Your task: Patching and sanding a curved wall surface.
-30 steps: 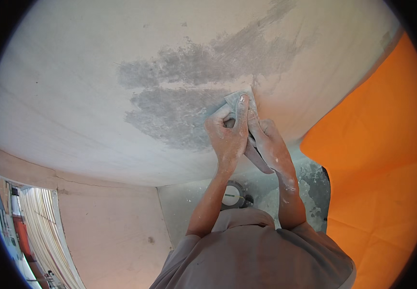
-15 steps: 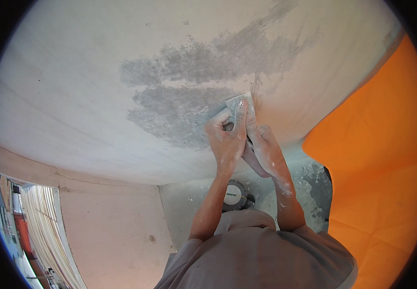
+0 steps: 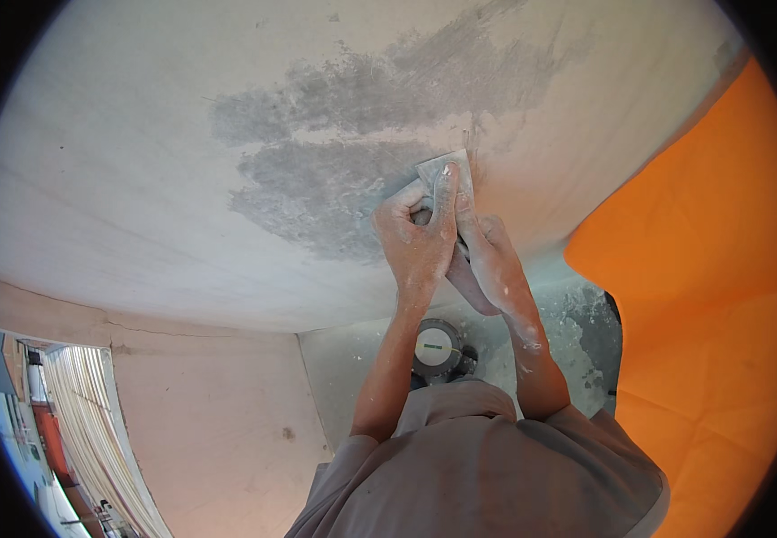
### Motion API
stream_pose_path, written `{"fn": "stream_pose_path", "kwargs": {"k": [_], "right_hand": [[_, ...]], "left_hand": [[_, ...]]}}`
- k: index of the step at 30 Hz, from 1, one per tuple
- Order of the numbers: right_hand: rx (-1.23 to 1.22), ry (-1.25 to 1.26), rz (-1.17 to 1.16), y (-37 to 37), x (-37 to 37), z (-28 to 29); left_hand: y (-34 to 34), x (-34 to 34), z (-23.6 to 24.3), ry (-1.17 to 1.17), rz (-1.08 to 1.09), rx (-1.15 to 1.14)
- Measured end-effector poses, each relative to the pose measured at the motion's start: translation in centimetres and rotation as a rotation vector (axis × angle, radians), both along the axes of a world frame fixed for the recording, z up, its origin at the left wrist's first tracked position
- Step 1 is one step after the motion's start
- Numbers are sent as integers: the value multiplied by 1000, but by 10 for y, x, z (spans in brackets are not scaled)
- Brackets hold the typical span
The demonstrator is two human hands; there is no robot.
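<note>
My left hand (image 3: 415, 242) and my right hand (image 3: 493, 255) are together on a dusty, pale grey square pad (image 3: 438, 169), held against the white surface (image 3: 164, 161). The left thumb presses along the pad, with the other fingers curled; the right fingers lie along its right side. Below the pad, between my hands, part of a long brownish piece (image 3: 471, 289) shows, mostly hidden. A rough grey patch (image 3: 334, 188) spreads left of the pad, and another (image 3: 379, 90) above it. White dust coats both hands.
An orange sheet (image 3: 702, 296) hangs along the right. A pinkish panel (image 3: 209, 403) stands at lower left beside an opening with pale slats (image 3: 79, 412). Behind my forearms are a mottled grey-green surface (image 3: 568, 341) and a round object with a white centre and dark rim (image 3: 433, 345).
Both hands and the pad first moved slightly down, then shifted up to a higher point beside the lower grey patch. The surface also sits a little higher in the view now.
</note>
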State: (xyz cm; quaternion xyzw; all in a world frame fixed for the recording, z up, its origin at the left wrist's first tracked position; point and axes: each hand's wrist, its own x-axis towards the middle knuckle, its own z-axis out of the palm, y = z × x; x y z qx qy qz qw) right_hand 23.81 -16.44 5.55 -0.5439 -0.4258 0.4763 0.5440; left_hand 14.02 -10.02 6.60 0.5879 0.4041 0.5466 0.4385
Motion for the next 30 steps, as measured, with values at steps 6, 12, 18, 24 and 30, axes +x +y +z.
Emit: {"fn": "stream_pose_path", "kwargs": {"k": [6, 12, 18, 24, 30], "right_hand": [[52, 3, -22, 10, -2, -11], [84, 36, -49, 8, -7, -13], [54, 9, -22, 9, -8, -2], [104, 75, -14, 15, -11, 5], [110, 26, 1, 18, -2, -4]], "left_hand": [[-1, 0, -5, 33, 26, 9], [-4, 0, -9, 92, 74, 31], [4, -3, -3, 41, 33, 17], [6, -7, 27, 39, -2, 69], [5, -5, 11, 61, 31, 50]]}}
